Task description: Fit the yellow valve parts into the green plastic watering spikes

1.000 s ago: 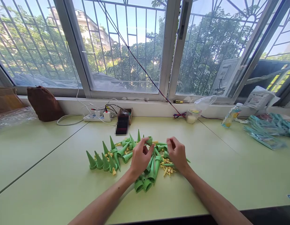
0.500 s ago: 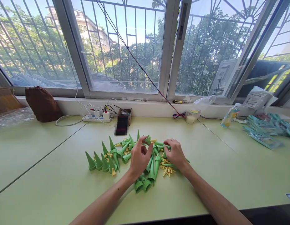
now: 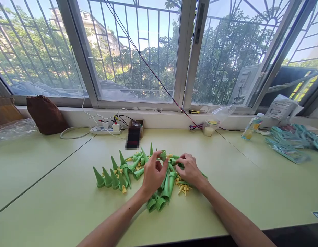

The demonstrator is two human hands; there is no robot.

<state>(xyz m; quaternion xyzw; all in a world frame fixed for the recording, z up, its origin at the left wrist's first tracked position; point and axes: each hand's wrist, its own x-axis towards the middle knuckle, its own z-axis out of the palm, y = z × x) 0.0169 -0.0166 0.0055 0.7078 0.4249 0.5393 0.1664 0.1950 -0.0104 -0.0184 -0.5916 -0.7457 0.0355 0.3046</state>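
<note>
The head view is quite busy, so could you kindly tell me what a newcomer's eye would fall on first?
Probably the green cones spread over the middle of the table, several standing point-up at the left. The left hand holds a green piece over them, and the right hand is near the yellow tips. Beyond, barred windows fill the upper part.

The left forearm point(image 3: 117, 216) and right forearm point(image 3: 231, 209) were bare down to the lower edge of view, slender, tapering smoothly into narrow wrists. One small, round spot point(image 3: 130, 208) marked the left. The left hand point(image 3: 154, 173) and right hand point(image 3: 190, 168) were ungloved, their fingers point(image 3: 154, 157) slim and bare.
</note>
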